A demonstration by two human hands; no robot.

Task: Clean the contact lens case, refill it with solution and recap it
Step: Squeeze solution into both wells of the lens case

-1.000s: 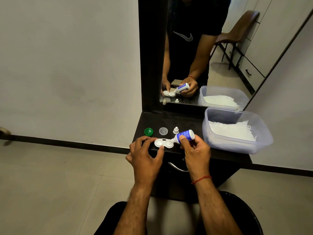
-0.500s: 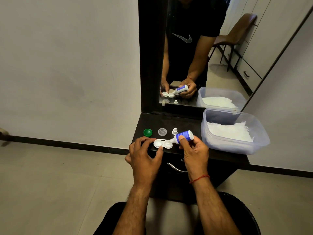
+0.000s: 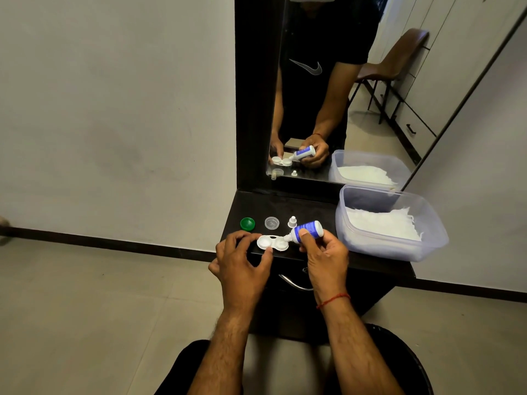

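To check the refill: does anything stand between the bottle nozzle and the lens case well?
Nothing visible does. The right hand tips the solution bottle, its nozzle at the nearest open well of the lens case.

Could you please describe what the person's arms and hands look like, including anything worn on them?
The left hand and right hand are bare, without gloves. Both forearms are uncovered and hairy. A thin red thread circles the right wrist; the left wrist shows nothing worn. The mirror shows a black short-sleeved T-shirt with a pale swoosh mark.
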